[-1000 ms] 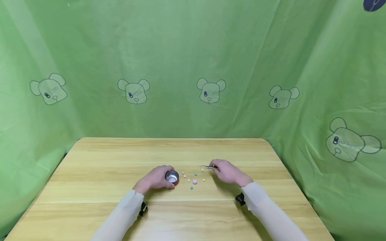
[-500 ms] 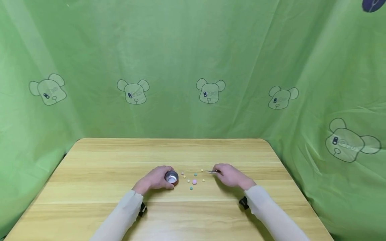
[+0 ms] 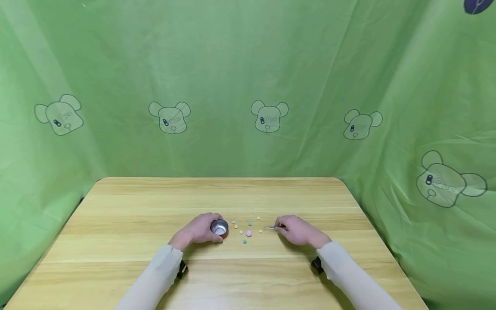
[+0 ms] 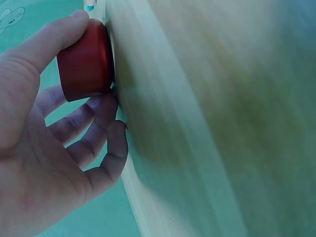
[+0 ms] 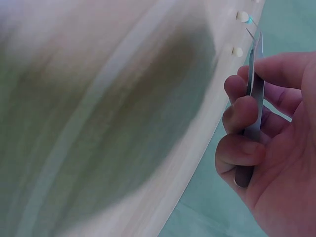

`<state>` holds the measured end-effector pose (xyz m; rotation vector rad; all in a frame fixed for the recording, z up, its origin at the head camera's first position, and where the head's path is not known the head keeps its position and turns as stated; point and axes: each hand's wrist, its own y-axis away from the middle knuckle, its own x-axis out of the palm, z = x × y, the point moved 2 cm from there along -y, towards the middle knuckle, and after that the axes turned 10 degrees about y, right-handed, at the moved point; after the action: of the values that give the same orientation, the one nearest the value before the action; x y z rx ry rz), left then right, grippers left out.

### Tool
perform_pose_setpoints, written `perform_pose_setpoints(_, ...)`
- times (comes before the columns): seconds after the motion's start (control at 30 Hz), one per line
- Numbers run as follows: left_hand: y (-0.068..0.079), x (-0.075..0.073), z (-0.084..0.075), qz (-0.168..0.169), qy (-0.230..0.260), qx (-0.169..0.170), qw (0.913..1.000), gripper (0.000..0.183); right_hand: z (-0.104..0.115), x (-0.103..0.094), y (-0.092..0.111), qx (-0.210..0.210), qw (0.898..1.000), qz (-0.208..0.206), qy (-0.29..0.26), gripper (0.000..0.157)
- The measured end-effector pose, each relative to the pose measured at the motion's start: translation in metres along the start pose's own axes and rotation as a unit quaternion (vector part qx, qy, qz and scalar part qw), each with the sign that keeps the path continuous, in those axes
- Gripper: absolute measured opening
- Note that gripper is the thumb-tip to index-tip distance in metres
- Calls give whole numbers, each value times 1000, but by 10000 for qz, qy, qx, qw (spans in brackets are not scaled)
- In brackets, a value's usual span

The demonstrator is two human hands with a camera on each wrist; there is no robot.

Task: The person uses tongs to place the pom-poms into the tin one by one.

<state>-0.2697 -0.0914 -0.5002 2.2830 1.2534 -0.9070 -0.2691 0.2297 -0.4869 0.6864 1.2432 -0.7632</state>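
Observation:
My left hand [image 3: 199, 228] grips a small round red metal tin [image 4: 86, 61] between thumb and fingers. Seen from the head, the tin's silvery inside faces up, and it stands on the table just left of several small pastel balls. My right hand [image 3: 296, 230] holds metal tweezers [image 5: 256, 94], fingers curled round the shaft and thumb pressing near the front. The two tips are parted with nothing between them. They point left, close to a small yellow ball [image 3: 261, 231]. A larger pink ball [image 3: 249, 233] lies in the middle of the group.
The balls lie scattered on a wooden table [image 3: 155, 198] between the hands, among them a blue one [image 3: 245, 241] at the near side and a yellow one [image 3: 258, 218] at the far side. A green curtain [image 3: 221, 56] with bear-head prints hangs behind and beside the table.
My right hand has drawn back toward me and slightly right, bringing the tweezers from the far yellow ball to the nearer one. My left hand and the tin stay in place.

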Motion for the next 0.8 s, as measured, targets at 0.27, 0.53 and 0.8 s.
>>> perform_pose_setpoints(0.27, 0, 1, 1, -13, -52, -35, 10000, 51, -1, 4, 1, -140, 9999, -61, 82, 8)
perform_pose_setpoints(0.53, 0, 1, 0, -11, -62, -2, 10000, 51, 2, 4, 0, -86, 9999, -80, 49, 7)
perform_pose_setpoints(0.8, 0, 1, 1, -22, 4, 32, 10000, 49, 2, -1, 0, -28, 9999, -77, 61, 9)
